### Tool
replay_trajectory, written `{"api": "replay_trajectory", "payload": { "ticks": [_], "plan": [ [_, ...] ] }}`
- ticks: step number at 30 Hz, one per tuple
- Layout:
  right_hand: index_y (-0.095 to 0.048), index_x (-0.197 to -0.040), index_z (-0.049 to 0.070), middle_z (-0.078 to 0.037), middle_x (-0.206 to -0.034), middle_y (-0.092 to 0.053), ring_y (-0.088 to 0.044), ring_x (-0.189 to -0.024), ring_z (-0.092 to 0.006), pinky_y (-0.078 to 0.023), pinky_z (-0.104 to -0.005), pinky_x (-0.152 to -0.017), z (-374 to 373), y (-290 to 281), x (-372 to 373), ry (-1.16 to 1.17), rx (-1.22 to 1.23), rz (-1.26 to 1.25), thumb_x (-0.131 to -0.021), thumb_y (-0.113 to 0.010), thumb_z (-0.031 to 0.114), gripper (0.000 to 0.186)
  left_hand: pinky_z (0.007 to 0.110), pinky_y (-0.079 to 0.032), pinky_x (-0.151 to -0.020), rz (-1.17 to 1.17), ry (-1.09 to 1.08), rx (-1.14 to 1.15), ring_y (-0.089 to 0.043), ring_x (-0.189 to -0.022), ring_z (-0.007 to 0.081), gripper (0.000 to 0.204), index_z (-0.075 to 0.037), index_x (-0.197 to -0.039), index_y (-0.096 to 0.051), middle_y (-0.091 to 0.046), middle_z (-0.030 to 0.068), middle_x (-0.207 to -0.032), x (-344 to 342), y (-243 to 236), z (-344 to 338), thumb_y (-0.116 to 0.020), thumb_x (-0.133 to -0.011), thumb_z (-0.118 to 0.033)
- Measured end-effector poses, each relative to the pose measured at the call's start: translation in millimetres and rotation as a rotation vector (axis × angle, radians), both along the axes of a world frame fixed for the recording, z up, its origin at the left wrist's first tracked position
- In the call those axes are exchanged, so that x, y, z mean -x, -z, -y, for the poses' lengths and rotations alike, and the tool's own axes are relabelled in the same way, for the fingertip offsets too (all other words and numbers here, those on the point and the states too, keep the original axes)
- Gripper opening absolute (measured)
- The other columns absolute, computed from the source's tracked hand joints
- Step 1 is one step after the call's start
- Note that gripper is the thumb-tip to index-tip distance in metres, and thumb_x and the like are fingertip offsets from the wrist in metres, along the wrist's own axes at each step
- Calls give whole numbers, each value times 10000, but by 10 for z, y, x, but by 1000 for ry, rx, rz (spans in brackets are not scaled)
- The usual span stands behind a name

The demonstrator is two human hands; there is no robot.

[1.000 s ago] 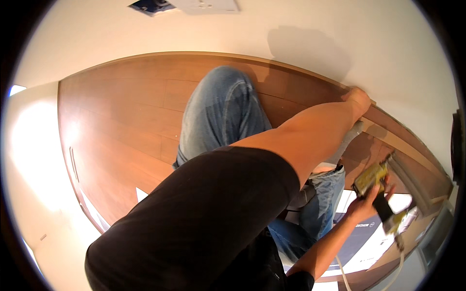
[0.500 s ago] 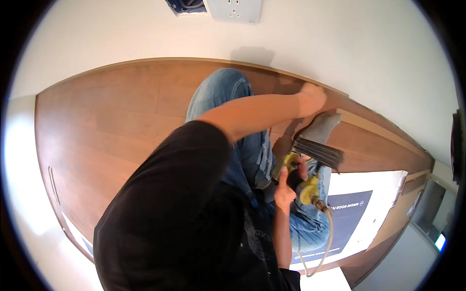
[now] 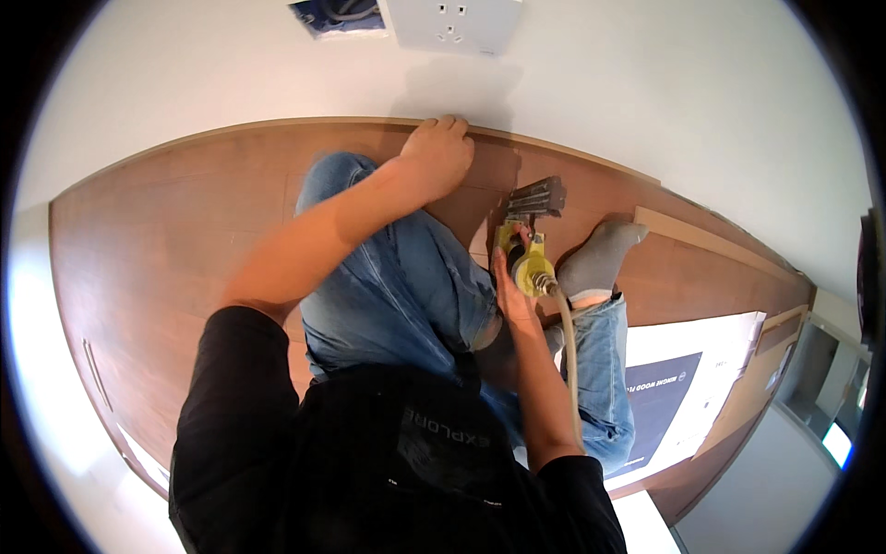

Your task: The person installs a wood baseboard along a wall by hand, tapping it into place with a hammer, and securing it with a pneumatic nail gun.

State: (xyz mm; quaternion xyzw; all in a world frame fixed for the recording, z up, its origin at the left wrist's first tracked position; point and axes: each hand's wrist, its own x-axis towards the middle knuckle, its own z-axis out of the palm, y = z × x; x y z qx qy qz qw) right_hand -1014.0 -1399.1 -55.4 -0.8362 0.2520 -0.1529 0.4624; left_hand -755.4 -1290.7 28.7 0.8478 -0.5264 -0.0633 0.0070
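Observation:
My left hand [image 3: 437, 157] rests at the foot of the wall, its curled fingers gripping the top edge of a thin brown baseboard [image 3: 305, 121]. Further right, my right hand [image 3: 510, 284] is wrapped round the handle of a yellow nail gun [image 3: 532, 277]. The gun's dark magazine [image 3: 537, 198] points toward the wall, standing apart from the baseboard above the floor. A pale air hose [image 3: 571, 369] runs from the gun back past my right forearm.
Brown wood flooring [image 3: 175, 222] spreads to the left. My bent knee [image 3: 337, 180] and grey-socked foot [image 3: 600, 258] flank the gun. A loose trim strip [image 3: 711, 245] lies by the wall at right, near a white and blue carton [image 3: 664, 397]. A socket plate [image 3: 452, 23] and open wall box [image 3: 340, 17] are above.
My left hand has moved left along the baseboard. My right hand has brought the nail gun left and nearer the wall, turning its magazine toward it. My knee has shifted left.

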Motion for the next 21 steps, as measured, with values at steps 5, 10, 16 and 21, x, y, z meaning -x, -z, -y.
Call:
{"api": "replay_trajectory", "payload": {
  "ticks": [5,10,16,21],
  "plan": [
    [-571,-1297,3,-193,-1300,-576,-527,-1246,-403,-439,-464,-1063,40,205,0,18,159,77,-873,-745,185,493,440,-457,-1020,-134,-61,96,-541,-1215,333,253,-2,-999,-704,-575,171,-1282,111,190,199,-693,-883,-226],
    [-516,-1351,2,-211,-1274,-582,-588,-1155,-398,-471,-438,-1017,132,-99,-106,-12,87,-61,-873,-775,297,618,455,-406,-1076,-69,-60,168,-530,-1233,332,242,-7,-970,-731,-589,189,-1239,100,283,148,-681,-844,-207],
    [-537,-1337,-3,-195,-1239,-623,-614,-1138,-361,-476,-430,-1036,120,-178,-254,-53,74,-43,-864,-745,153,540,431,-471,-1020,-243,-146,93,-562,-1201,329,217,-5,-953,-735,-594,185,-1211,26,133,200,-666,-830,-169],
    [-566,-1325,-1,-197,-1237,-639,-619,-1147,-403,-486,-436,-1020,43,-20,-586,-152,271,167,-852,-718,90,505,408,-546,-906,-208,-81,42,-628,-1079,332,240,-11,-925,-705,-592,176,-1217,-55,126,235,-714,-856,-240]
  ]
}}
